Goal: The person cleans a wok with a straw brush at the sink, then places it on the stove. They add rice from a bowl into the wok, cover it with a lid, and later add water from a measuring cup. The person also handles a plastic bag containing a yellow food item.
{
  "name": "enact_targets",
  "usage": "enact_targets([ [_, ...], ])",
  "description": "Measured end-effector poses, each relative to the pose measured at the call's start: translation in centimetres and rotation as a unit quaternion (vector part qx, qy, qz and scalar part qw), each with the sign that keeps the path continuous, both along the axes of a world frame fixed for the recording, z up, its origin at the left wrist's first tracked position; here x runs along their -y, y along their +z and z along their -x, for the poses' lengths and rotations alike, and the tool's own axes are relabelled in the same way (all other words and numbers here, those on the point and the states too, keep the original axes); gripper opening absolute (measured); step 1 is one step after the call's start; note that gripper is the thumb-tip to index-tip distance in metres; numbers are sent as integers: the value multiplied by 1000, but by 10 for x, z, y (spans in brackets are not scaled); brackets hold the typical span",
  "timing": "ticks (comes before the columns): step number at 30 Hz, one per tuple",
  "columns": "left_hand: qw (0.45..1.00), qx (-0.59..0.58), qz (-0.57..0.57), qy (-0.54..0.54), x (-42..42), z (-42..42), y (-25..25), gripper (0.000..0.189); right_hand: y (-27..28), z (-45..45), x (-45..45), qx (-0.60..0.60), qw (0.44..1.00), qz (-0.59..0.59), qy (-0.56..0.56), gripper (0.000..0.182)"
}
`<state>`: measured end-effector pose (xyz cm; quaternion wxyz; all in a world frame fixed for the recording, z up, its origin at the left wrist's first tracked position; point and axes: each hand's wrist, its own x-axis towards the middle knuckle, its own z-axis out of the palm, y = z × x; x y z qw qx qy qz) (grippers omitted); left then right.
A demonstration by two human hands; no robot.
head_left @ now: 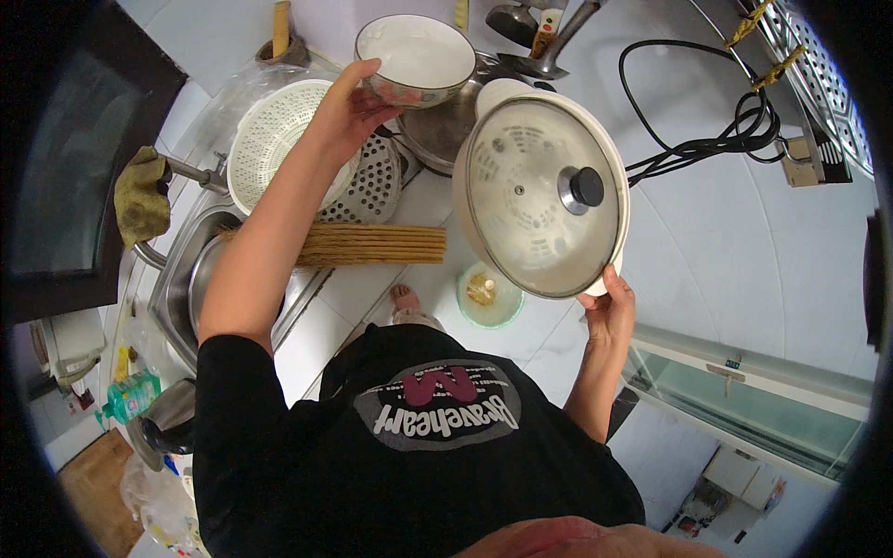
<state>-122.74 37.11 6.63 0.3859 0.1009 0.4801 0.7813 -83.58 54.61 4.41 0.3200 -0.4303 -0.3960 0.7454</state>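
In the head view, my left hand holds a bowl by its rim and side. The bowl is white inside, with a flower pattern outside, tilted to show its inside. My right hand grips the lower handle of a cream-coloured pot. A glass lid with a black knob covers the pot, and a pale pattern of slots shows on or through the glass. Behind the bowl and pot lies a wide metal pan, partly hidden by both.
A white plastic colander rests over a perforated metal plate. A straw brush lies at the steel sink. Ladles hang at the back; a looped black cable hangs right. A pale green bin stands on the floor.
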Motion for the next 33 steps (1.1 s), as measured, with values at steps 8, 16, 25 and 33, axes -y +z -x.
enact_targets([
  [8,995,-15,-28,98,50,-11,30,56,-1,60,-19,8,996,-2,84,36],
  [16,987,3,-43,152,105,-20,36,56,-7,123,-33,5,993,11,120,31],
  [25,971,17,-58,231,152,-54,35,58,-13,167,-41,-5,990,-5,138,34],
  [33,961,56,-87,257,181,-89,19,61,-18,178,-43,-21,993,-17,115,36],
])
